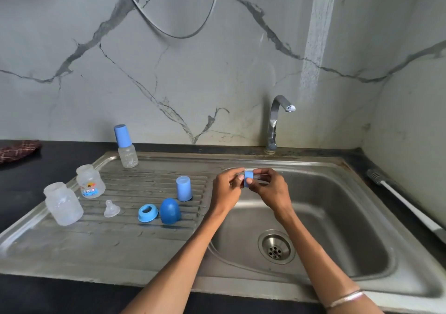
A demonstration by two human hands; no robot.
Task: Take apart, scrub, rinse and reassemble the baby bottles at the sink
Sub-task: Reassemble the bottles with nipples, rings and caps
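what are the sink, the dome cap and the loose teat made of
Sink: brushed stainless steel by its dull grey sheen.
Dome cap: likely hard plastic, opaque glossy blue.
Teat: probably silicone, being cloudy and translucent.

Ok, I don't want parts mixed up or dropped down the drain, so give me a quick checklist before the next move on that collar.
1. Blue collar held by both the left hand and right hand: ok.
2. Held over the sink basin: ok.
3. Tap running: not ok, no water visible.
4. Bottle brush within reach on the right counter: ok.
5. Loose teat safely on the drainboard: ok.
6. Teat seated in the collar: cannot tell.
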